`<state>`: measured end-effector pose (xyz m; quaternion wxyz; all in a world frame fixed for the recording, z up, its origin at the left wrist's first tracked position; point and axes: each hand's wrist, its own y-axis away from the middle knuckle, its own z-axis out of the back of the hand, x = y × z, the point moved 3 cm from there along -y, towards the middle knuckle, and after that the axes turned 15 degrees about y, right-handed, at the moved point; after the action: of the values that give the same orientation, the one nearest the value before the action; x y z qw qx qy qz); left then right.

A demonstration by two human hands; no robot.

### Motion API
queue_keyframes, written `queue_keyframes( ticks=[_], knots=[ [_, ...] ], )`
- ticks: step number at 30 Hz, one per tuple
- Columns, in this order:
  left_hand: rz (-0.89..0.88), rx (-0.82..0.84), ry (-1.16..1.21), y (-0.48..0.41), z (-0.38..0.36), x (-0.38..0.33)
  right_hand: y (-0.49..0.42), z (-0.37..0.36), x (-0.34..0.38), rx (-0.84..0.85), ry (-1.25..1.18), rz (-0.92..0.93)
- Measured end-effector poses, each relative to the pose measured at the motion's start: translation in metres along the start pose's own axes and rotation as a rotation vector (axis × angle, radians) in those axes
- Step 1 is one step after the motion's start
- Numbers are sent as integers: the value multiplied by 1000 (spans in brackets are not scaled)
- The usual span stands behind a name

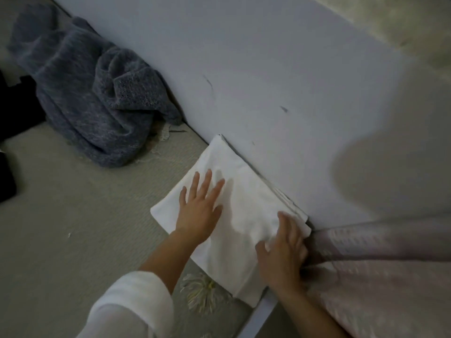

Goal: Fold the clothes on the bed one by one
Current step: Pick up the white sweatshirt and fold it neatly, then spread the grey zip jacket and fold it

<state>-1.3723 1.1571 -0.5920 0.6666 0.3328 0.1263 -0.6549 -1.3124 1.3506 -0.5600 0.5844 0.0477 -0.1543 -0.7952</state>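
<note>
A folded white garment (234,191) lies flat on the bed (73,228), its far edge against the pale wall (268,69). My left hand (199,207) lies flat on its left half with fingers spread and straight. At the garment's right corner my right hand (283,250) rests with fingers bent over the cloth edge. A crumpled blue-grey fleece garment (97,103) is heaped at the back left of the bed. Dark clothing (14,113) shows at the left edge.
A pinkish textured blanket or pillow (378,276) lies to the right of the white garment, blurred. A tufted flower pattern (202,291) marks the bedcover near my left forearm. The wall runs diagonally along the bed's far side.
</note>
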Motion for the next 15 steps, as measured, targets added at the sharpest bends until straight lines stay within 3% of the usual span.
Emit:
queue_keyframes(
  ticks=[2,5,10,15],
  knots=[
    [-73,35,-68,-18,-5,0,-18,-7,4,-4,86,120],
    [-121,66,-84,-53,-11,-6,-43,-18,-1,-6,192,138],
    [29,137,-86,-77,-37,-6,-56,-41,-6,93,225,160],
    [71,211,-95,-81,-38,-7,-67,-38,6,130,277,132]
  ],
)
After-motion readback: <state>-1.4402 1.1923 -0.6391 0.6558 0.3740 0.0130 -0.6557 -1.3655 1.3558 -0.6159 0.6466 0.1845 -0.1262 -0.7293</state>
